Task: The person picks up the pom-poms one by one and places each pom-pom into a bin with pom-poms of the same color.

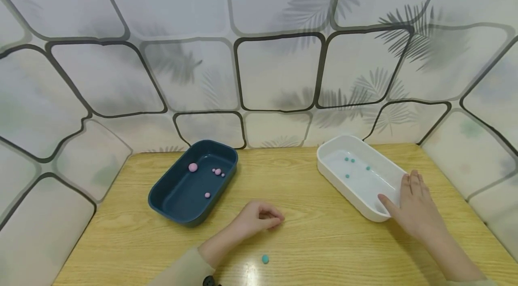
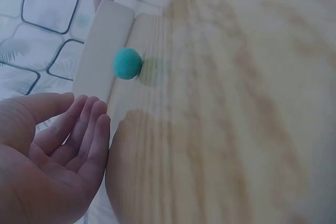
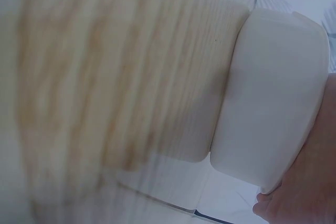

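Note:
My left hand [image 1: 259, 221] is held above the table between the two basins, its fingers loosely bent. In the left wrist view that hand [image 2: 58, 156] holds nothing. A teal ball [image 1: 265, 259] lies on the table nearer to me, and the left wrist view shows this ball [image 2: 127, 63] beyond the fingertips. At the near right corner of a white basin [image 1: 340, 182], my right hand [image 1: 418, 214] holds the rim, thumb over the inside and fingers along the outside. Several small teal balls [image 1: 353, 160] lie in this basin. The right wrist view shows the basin's outer wall [image 3: 268, 98].
A dark blue basin [image 1: 162, 207] stands at the left with several pink balls [image 1: 193, 167] of differing sizes in it. Both basins rest on a wood-grain table [image 1: 307, 250]. Patterned panels [image 1: 279, 74] rise behind the table and at both sides.

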A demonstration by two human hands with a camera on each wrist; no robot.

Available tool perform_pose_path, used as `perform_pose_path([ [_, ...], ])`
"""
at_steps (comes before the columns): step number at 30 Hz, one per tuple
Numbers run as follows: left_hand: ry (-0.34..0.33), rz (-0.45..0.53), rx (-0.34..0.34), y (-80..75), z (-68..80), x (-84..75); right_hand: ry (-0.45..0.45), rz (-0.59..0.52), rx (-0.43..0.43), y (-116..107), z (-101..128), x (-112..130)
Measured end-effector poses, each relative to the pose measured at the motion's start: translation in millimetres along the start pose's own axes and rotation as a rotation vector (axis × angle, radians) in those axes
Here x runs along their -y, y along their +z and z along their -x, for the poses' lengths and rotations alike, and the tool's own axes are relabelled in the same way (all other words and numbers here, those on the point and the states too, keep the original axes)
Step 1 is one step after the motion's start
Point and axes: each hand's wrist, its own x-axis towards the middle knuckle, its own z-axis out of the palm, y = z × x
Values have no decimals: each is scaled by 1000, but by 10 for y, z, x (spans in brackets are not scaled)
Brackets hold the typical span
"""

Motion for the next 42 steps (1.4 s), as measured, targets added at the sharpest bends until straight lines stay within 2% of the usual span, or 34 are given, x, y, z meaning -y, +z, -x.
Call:
perform_pose_path([
  [5, -23, -19, 4, -29, 95, -8, 0, 3, 1, -15, -2, 19],
  [15, -2, -70, 44, -83, 298, -9, -3, 4, -1, -25, -2, 27],
  [22, 35, -175, 68, -105, 380, 12, -7, 6, -7, -22, 1, 25],
  [27, 57, -209, 109, -167, 428, 25, -5, 5, 0, -27, 0, 33],
  [35, 72, -173, 195, -250, 479, 50, -5, 7, -5, -17, -6, 21],
  [39, 89, -236, 233, -261, 482, 39, -11, 3, -18, 2, -4, 8],
  [42, 128, -308, 265, -263, 484, 41, -13, -6, -23, 18, 3, 2],
])
